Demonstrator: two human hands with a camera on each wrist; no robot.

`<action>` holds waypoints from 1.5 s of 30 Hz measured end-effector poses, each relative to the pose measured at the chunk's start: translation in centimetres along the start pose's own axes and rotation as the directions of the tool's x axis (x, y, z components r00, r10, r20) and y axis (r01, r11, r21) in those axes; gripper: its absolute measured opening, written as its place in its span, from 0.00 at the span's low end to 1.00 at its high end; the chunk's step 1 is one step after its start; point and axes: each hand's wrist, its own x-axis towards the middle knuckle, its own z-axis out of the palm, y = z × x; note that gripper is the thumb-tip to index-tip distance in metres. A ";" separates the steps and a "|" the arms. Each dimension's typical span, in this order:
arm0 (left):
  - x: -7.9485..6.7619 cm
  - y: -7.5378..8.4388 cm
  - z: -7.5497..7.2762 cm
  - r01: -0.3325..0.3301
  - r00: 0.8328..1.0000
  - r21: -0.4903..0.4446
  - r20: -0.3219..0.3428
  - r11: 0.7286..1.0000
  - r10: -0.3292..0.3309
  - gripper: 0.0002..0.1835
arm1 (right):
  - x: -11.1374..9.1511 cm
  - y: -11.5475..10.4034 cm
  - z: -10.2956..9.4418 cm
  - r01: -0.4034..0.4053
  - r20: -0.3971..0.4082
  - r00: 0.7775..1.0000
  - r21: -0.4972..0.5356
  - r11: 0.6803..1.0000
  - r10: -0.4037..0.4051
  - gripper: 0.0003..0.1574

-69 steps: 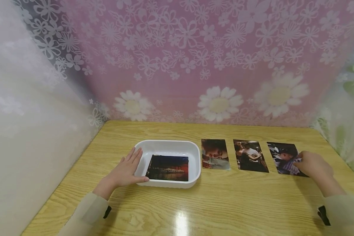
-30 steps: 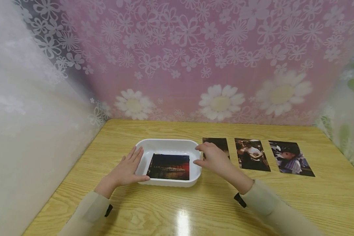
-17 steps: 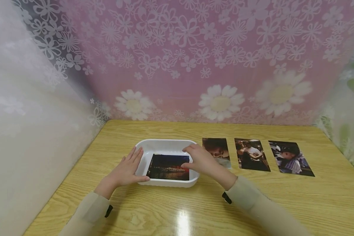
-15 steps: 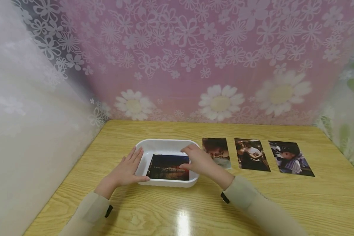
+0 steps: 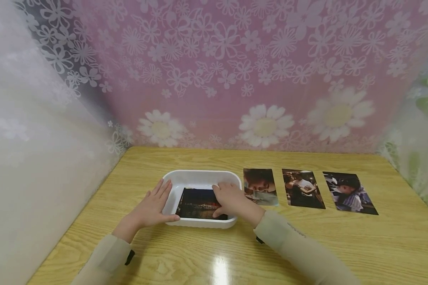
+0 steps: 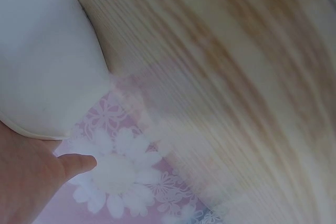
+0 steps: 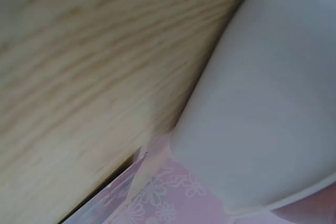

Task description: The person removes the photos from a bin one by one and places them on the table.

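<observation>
A white rectangular tray (image 5: 203,224) stands on the wooden table, with a dark photo of a lit ship on water (image 5: 199,204) lying inside. My left hand (image 5: 148,209) rests against the tray's left end, its fingers straight over the rim and its thumb along the front edge. In the left wrist view the left hand (image 6: 31,174) is at the tray's rim. My right hand (image 5: 232,202) reaches over the tray's right rim, thumb and fingers spread over the right part of the ship photo. The right wrist view shows mostly the outer tray wall (image 7: 252,108).
To the tray's right, three photos lie in a row: a close-up of a face (image 5: 258,186), a couple embracing (image 5: 303,189) and a person in a dark cap (image 5: 350,193). A pink floral curtain (image 5: 207,79) hangs behind the table (image 5: 185,253).
My right hand has left the photo at the far right, moved left across the table and come down inside the tray over the ship photo. The left hand has stayed at the tray.
</observation>
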 end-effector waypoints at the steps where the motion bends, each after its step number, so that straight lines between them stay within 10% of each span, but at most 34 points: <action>1: 0.0 0.0 0.0 0.001 1.000 0.001 0.000 1.000 -0.001 0.54 | 0.0 -0.1 0.0 -0.005 0.008 1.000 -0.021 1.000 0.005 0.54; 9: 0.0 -0.2 0.0 -0.007 1.000 0.021 0.005 1.000 0.007 0.54 | 0.6 -0.4 0.4 -0.049 0.094 0.994 -0.120 0.992 0.060 0.60; 19: -0.1 0.1 -0.4 -0.004 1.000 0.011 0.024 1.000 0.004 0.55 | 1.3 -0.3 0.6 -0.094 0.156 0.983 -0.003 0.996 0.093 0.56; 45: 0.1 -0.2 -0.1 -0.008 1.000 0.020 0.022 1.000 0.007 0.56 | 0.5 0.2 -0.5 -0.062 -0.208 0.973 0.192 0.979 0.102 0.17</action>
